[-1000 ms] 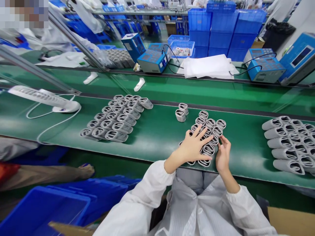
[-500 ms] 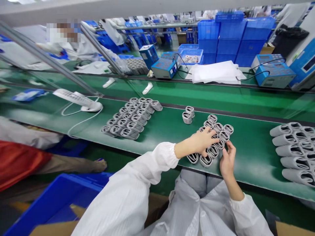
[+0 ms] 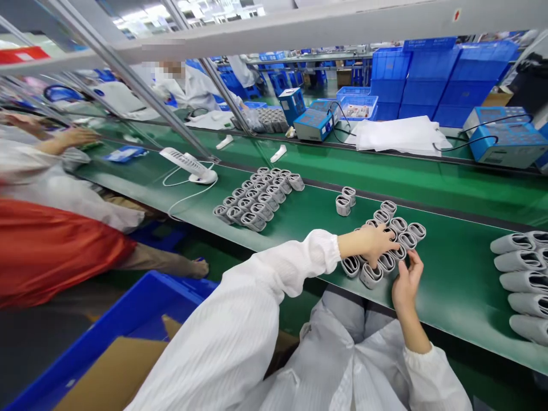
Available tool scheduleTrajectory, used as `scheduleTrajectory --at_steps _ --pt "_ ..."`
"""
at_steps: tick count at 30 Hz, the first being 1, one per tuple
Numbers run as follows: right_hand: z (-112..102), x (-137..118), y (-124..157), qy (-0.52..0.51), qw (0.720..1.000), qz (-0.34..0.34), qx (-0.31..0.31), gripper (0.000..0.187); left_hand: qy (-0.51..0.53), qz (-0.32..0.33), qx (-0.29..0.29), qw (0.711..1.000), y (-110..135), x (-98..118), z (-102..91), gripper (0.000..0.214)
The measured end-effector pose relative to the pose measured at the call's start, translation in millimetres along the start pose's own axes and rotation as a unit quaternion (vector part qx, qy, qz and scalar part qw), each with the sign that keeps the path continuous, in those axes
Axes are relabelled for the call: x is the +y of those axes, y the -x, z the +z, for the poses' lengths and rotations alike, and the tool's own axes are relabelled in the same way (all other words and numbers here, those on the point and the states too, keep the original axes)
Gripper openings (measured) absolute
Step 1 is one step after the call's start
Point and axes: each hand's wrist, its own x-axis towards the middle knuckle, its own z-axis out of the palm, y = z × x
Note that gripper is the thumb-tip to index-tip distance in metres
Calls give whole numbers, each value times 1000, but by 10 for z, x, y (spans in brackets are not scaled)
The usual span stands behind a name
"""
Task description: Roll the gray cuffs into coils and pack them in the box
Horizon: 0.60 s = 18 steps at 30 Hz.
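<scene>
A cluster of grey oval sleeves (image 3: 400,225) stands on end on the green bench (image 3: 449,274) in front of me. My left hand (image 3: 371,242) lies palm down on top of the cluster, fingers curled over the sleeves. My right hand (image 3: 407,277) rests against the cluster's near right edge, fingers bent and touching a sleeve there. Two separate grey sleeves (image 3: 345,201) stand just beyond the cluster.
A larger block of grey sleeves (image 3: 257,197) sits to the left, and long grey sleeves (image 3: 520,279) lie at the right. A white desk fan (image 3: 188,165) with cable stands further left. Blue instruments (image 3: 314,123), white sheets (image 3: 400,136), blue crates (image 3: 432,77) and other people's arms are around.
My head has turned left and up, so the bench shifted right in view. My left hand went from spread flat to curled over the cluster; my right hand stayed at its edge.
</scene>
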Motion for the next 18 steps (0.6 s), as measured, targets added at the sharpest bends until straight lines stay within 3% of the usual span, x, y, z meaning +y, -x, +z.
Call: scheduleTrajectory --at_steps 4,7,15,18 --pt "-18 -4 -1 -6 1000 -16 4 55 -31 40 84 995 176 -115 47 103" --pt "-45 37 -8 -25 1000 -18 4 55 -47 2 140 989 305 -197 85 107" --pt "-73 179 -85 -11 1000 -21 1 57 -66 -85 94 990 325 -223 110 103" --pt "-69 152 -93 2 1000 -18 -10 56 -43 -58 63 995 275 -301 76 105"
